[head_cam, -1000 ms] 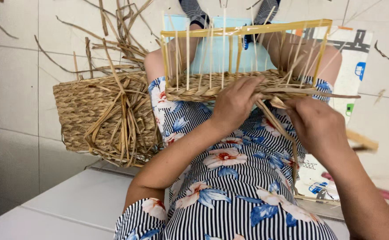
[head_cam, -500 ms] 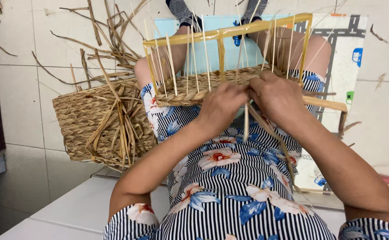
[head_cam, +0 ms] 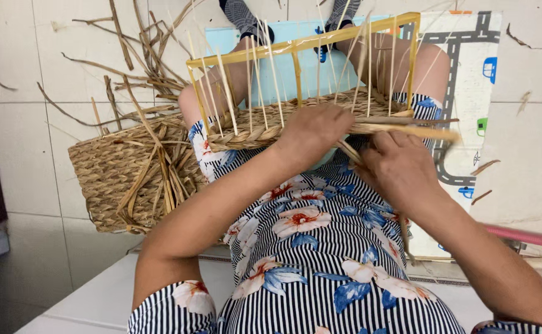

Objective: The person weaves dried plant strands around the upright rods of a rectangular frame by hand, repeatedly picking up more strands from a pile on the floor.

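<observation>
A half-woven basket [head_cam: 265, 127] rests on my knees, built on a yellow rectangular frame [head_cam: 302, 43] with several thin upright stakes. My left hand [head_cam: 311, 133] presses on the woven straw rim near its middle. My right hand [head_cam: 401, 167] is closed around flat straw strands [head_cam: 407, 127] that run out to the right along the rim. Both hands are close together at the near edge of the basket.
A finished woven straw basket [head_cam: 113, 179] lies on the tiled floor at my left with loose dry straw [head_cam: 141, 80] piled on and behind it. A play mat with a road pattern [head_cam: 469, 80] lies under my legs. A pink rod [head_cam: 524, 237] is at the right.
My right hand has dropped away from the rim toward my lap, pulling the straw strands out to the right. My left hand has stayed on the rim.
</observation>
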